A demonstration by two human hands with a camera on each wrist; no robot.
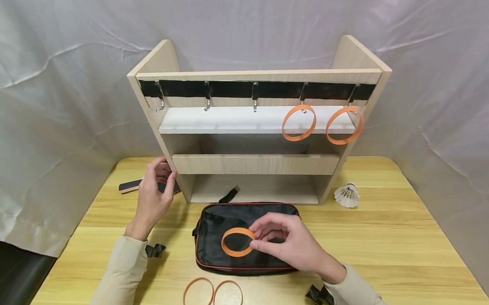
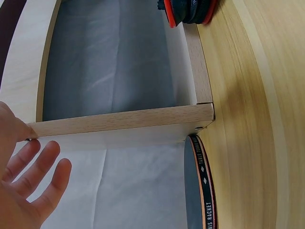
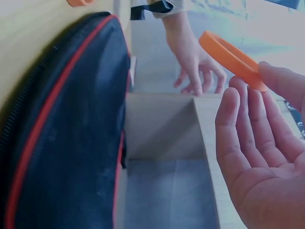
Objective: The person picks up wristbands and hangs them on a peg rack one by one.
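Observation:
My right hand pinches an orange ring between thumb and fingertips above a black bag with red piping. In the right wrist view the ring tilts beside the thumb, and the palm shows. At the left side panel of the wooden shelf unit, my left hand touches the front edge with loosely bent fingers; the left wrist view shows three fingers of that hand spread apart. Two orange rings hang from the two rightmost hooks.
Two more orange rings lie on the table's near part. A table tennis racket lies left of the shelf unit, a shuttlecock to its right. A small black item rests at the bottom compartment. Three hooks hold nothing.

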